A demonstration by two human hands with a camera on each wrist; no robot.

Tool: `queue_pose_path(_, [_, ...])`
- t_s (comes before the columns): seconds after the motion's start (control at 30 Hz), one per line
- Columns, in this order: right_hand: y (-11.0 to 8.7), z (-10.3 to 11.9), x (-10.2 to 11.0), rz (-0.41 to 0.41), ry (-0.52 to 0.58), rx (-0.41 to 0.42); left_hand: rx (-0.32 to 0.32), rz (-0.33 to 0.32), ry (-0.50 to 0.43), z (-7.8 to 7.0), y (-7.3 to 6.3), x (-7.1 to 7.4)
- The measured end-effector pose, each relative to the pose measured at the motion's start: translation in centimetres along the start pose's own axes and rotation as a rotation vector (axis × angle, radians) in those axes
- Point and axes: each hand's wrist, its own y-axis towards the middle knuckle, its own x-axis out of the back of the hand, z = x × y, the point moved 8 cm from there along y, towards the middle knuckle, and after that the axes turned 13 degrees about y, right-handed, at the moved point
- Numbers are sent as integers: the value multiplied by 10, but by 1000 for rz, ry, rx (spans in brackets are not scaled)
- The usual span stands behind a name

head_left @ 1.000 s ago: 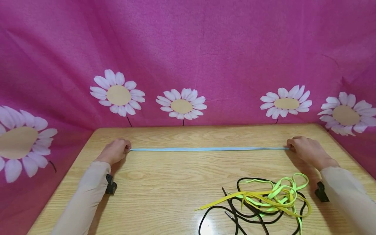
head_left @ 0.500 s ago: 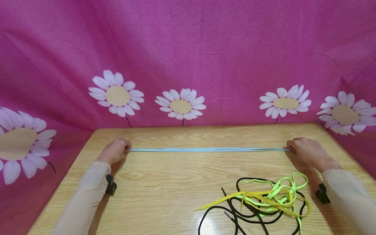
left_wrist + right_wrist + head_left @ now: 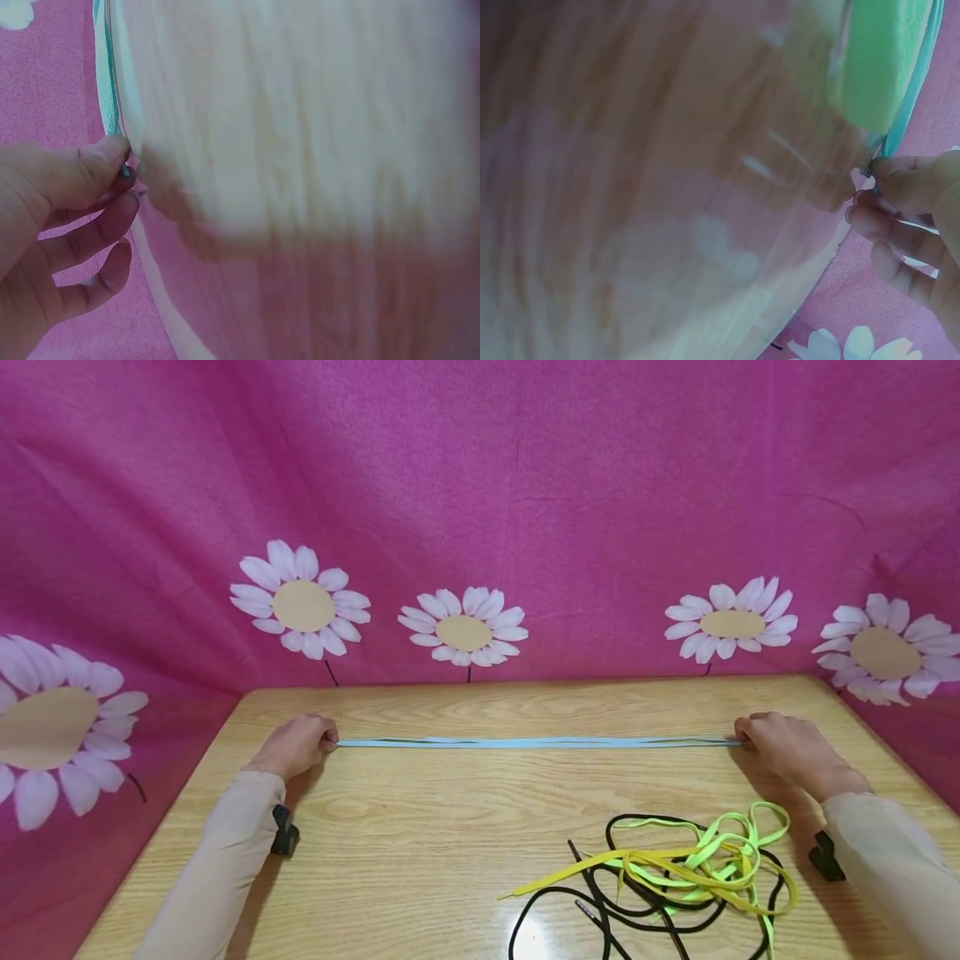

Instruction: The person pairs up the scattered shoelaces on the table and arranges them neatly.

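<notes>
A light-blue flat shoelace (image 3: pixel 525 742) stretches nearly straight across the far part of the wooden table, with narrow gaps showing between its strands. At its left end my left hand (image 3: pixel 296 746) pinches it between thumb and fingertips. My right hand (image 3: pixel 791 750) pinches the other end. In the left wrist view the shoelace (image 3: pixel 107 71) runs up from the thumb, the other fingers loosely bent below. In the right wrist view the shoelace (image 3: pixel 915 94) leads up from the fingertips, with a broad green band (image 3: pixel 881 64) alongside. The pinched ends are mostly hidden by the fingers.
A loose tangle of yellow (image 3: pixel 540 882), neon-green (image 3: pixel 770 839) and black laces (image 3: pixel 551 891) lies on the table's near right, left of my right forearm. Behind the wooden table (image 3: pixel 390 827) hangs a magenta cloth (image 3: pixel 585 510) printed with white daisies.
The gaps between the blue shoelace's strands have widened slightly, mainly near both ends. Both hands keep their grip in nearly the same places; the tangled laces lie as before.
</notes>
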Motion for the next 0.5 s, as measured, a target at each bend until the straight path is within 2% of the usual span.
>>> queue_pose_path(0.2, [-1,1,1,-29,4,18,-12,-8,2,0,0,2])
queue_pose_path(0.3, [-2,-1,1,-15,5,7,-19,1,-1,0,-1,2])
queue_pose_path(0.5, [-19,-9,6,84,39,-112,13,31,-4,4,-9,3])
